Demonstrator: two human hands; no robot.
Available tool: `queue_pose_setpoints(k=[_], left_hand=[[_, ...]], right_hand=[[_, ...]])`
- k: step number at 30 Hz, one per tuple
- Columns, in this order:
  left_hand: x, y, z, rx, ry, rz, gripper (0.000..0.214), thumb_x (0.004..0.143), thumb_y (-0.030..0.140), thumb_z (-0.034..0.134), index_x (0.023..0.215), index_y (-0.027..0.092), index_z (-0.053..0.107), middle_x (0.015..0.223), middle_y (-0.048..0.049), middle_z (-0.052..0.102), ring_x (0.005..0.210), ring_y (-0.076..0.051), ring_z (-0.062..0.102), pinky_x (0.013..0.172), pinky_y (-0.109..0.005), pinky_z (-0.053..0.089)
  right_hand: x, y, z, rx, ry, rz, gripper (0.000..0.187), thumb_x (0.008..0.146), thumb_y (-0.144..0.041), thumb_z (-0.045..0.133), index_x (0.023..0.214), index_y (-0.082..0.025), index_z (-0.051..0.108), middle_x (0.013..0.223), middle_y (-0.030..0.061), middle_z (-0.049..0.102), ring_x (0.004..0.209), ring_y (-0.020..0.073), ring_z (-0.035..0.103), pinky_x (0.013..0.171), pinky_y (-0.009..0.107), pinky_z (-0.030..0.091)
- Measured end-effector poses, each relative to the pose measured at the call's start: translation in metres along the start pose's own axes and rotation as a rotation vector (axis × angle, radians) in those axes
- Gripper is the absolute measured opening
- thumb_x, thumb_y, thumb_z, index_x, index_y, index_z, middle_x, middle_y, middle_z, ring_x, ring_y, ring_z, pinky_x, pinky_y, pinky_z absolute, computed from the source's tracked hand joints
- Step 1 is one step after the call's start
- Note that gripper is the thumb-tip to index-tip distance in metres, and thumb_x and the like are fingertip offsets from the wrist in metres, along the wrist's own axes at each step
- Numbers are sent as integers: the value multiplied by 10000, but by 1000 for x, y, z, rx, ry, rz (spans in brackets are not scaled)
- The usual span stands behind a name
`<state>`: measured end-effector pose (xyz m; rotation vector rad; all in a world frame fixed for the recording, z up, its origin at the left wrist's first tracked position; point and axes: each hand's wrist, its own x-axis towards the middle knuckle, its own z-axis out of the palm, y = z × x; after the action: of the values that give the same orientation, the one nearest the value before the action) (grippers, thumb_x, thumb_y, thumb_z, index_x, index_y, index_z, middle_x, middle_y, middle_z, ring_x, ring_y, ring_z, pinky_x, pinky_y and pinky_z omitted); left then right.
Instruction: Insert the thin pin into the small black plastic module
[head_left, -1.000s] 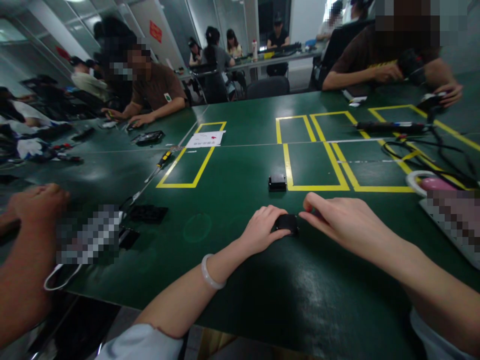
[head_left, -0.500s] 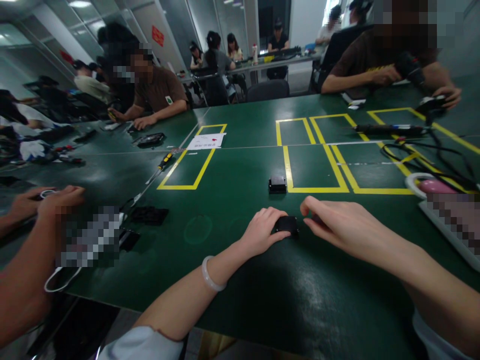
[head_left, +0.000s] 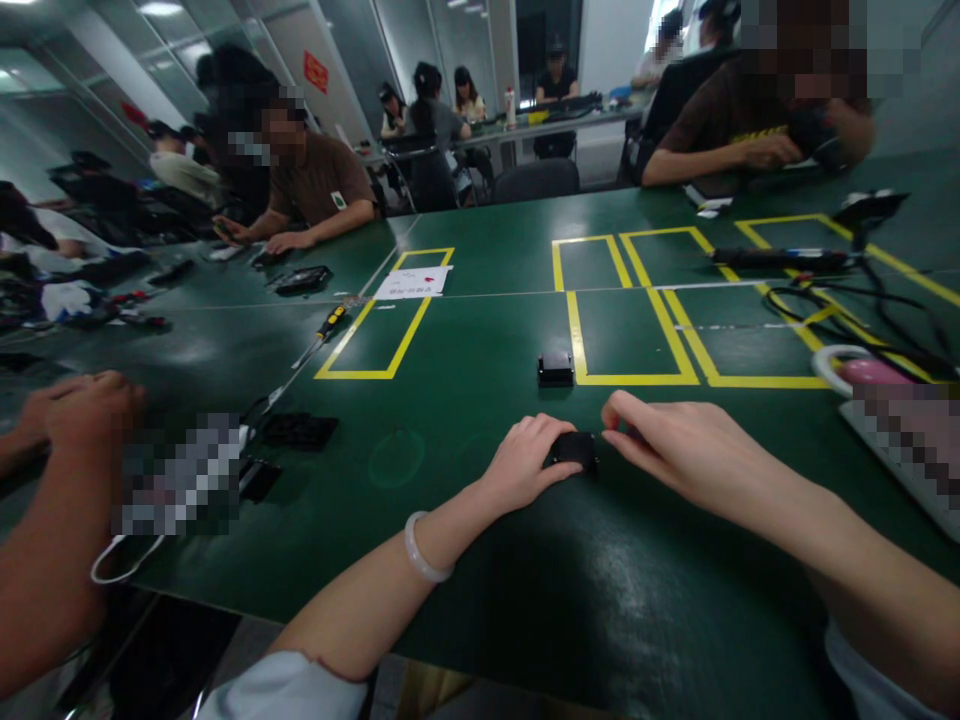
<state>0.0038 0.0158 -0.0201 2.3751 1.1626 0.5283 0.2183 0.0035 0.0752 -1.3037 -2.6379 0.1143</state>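
A small black rectangular box (head_left: pixel 576 453) rests on the green table, gripped at its left end between the thumb and fingers of my left hand (head_left: pixel 529 458). Just off the box's right end, the thumb and forefinger of my right hand (head_left: pixel 660 435) are closed in a pinch. Whatever sits between those fingertips is too small to make out. Small metallic points show along the box's right edge. Beyond my hands stands a second black box (head_left: pixel 555 368) of similar size, its top shiny.
Yellow tape rectangles (head_left: pixel 637 380) mark the table ahead. On the left lie a yellow-black screwdriver (head_left: pixel 332 320), black trays (head_left: pixel 300 430) and a co-worker's hands (head_left: pixel 82 405). Black cables (head_left: pixel 832 300) and a white-rimmed tray (head_left: pixel 892 465) are on the right. Co-workers sit across.
My right fingertips have shifted very slightly at the box's right end; my left hand stays put. The co-worker's hands at left moved left, and the co-worker at far right raised a hand.
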Motion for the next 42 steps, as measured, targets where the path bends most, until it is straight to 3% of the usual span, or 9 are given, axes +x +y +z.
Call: queue_pose_setpoints(k=[7, 14, 27, 33, 42], left_hand=[[0, 0, 0, 14, 6, 12, 363, 900, 450, 545, 1176, 218, 503, 1136, -67, 553, 1039, -238, 503, 899, -369, 405], [0, 0, -1, 13, 2, 14, 367, 900, 449, 547, 1175, 211, 496, 1123, -67, 556, 1032, -236, 503, 893, -364, 410], [0, -1, -1, 17, 1, 22, 368, 897, 440, 555, 1179, 211, 500, 1134, -66, 555, 1030, -237, 501, 893, -363, 405], [-1, -2, 1, 12, 12, 23, 369, 893, 426, 566, 1183, 208, 496, 1126, -66, 560, 1021, -236, 501, 889, -360, 407], [-1, -1, 1, 8, 19, 31, 367, 898, 431, 559, 1184, 209, 499, 1130, -65, 556, 1028, -233, 500, 890, -357, 405]], right_hand=[[-1, 0, -3, 49, -21, 0, 71, 899, -275, 435, 949, -225, 427, 708, -23, 607, 577, 138, 573, 509, 243, 298], [0, -1, -1, -21, -18, 41, 184, 945, -403, 394, 921, -226, 436, 650, -23, 607, 542, 158, 571, 488, 252, 261], [0, 0, 0, -9, 0, -5, 58, 902, -264, 446, 941, -227, 423, 712, -22, 615, 577, 148, 589, 496, 242, 290], [2, -3, 0, -13, -29, 47, 201, 949, -425, 386, 921, -229, 424, 637, -31, 590, 544, 162, 577, 491, 257, 285], [-2, 3, 2, 30, -21, 23, 87, 904, -296, 456, 944, -239, 405, 693, -39, 594, 573, 146, 576, 495, 245, 276]])
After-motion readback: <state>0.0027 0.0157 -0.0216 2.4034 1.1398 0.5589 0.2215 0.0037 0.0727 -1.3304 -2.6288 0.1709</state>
